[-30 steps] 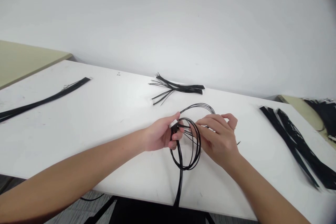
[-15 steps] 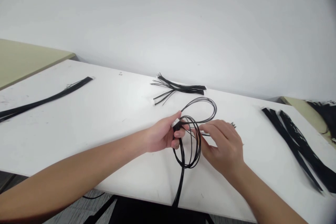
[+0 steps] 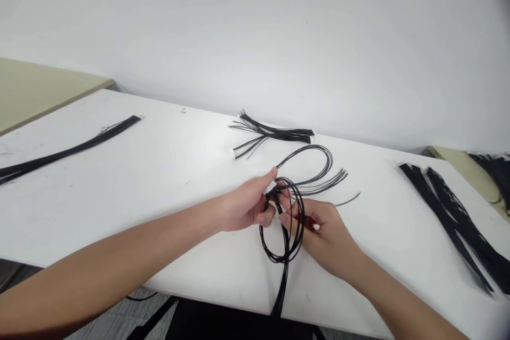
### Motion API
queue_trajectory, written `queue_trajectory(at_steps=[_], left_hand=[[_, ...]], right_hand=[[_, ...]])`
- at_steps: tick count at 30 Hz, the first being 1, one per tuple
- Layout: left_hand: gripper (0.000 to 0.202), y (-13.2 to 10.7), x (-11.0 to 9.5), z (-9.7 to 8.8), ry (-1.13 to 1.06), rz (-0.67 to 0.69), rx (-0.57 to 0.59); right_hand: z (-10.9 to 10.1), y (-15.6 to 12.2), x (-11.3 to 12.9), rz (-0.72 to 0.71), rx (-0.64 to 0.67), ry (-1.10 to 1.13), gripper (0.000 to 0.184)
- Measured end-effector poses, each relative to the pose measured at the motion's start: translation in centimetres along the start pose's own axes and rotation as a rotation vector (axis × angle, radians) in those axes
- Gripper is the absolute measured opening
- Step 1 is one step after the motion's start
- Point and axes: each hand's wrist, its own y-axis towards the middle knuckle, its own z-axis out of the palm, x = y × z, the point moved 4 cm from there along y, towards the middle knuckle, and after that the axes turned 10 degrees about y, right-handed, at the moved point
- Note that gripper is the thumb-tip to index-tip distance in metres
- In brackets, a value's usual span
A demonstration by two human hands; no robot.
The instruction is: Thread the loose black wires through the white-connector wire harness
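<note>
My left hand [image 3: 245, 204] is closed around a wire harness, its thumb and fingers gripping beside the white connector [image 3: 270, 187]. Thin black wires [image 3: 283, 261] run from there in round loops below, and one larger loop [image 3: 330, 159] arches to the upper right. At the right side of the coil, my right hand [image 3: 329, 234] has its thumb and index finger pinched on a wire; the exact contact is partly hidden by the loops. Loose wire ends [image 3: 334, 181] fan out above my right hand. A thicker tail of wires [image 3: 281, 295] hangs down over the table's front edge.
A bundle of black cables with white ends [image 3: 279, 133] lies at the back of the white table [image 3: 179, 159]. Flat black cables [image 3: 79, 146] lie on the left, with more cable strips [image 3: 450, 218] on the right. Yellowish tables [image 3: 43, 85] adjoin at the sides.
My right hand has moved down and left, closer to my left hand, into the coil. The loose wire ends now spread out above it. My left hand has stayed nearly still.
</note>
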Motion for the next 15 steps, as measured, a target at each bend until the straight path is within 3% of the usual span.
queue_trajectory(at_steps=[6,12,15], left_hand=[[0.054,-0.05,-0.14,-0.08,0.009,-0.019,-0.037],[0.052,-0.06,-0.24,-0.27,0.011,0.0,-0.054],[0.054,0.03,-0.15,-0.3,0.014,0.004,-0.05]], right_hand=[[-0.28,-0.46,0.37,-0.278,-0.055,-0.256,0.016],[-0.33,-0.74,0.54,-0.321,-0.119,-0.477,0.014],[-0.42,-0.76,0.33,-0.286,-0.15,-0.44,0.014]])
